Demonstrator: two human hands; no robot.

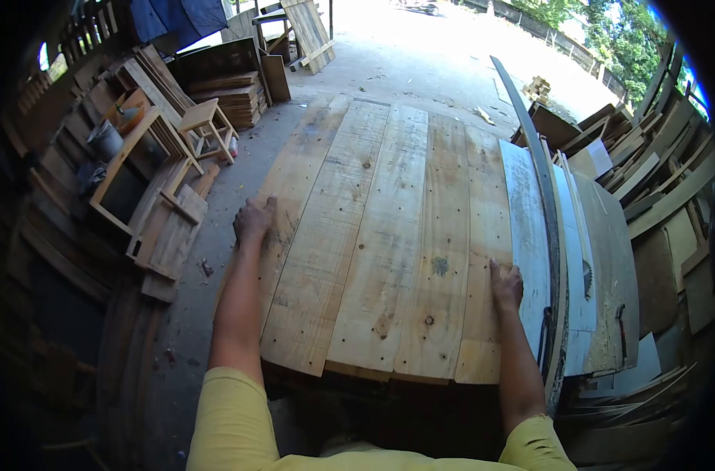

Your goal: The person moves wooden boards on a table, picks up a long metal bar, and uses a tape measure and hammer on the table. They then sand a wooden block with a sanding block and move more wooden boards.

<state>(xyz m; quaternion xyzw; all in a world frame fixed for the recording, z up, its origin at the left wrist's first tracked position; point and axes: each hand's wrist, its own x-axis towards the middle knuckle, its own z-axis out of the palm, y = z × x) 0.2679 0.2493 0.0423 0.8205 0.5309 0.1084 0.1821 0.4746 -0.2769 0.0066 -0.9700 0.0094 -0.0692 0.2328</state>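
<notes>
Plank panel [404,212]: the left hand [253,220] pinches its left edge and the right hand [507,285] its right edge, presumably because a wide-apart grip steadies so broad a piece.

Plank panel [396,235] of matt, rough-looking wood; sleeves [232,416] of matt cloth

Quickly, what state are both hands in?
Left hand: curled at the left edge of the wooden panel; grip unclear.
Right hand: curled at its right edge; grip unclear.

Hands [253,221] [507,284] at opposite edges of a plank panel [396,235], stool [199,116] at left, saw blade [587,279] at right
</notes>
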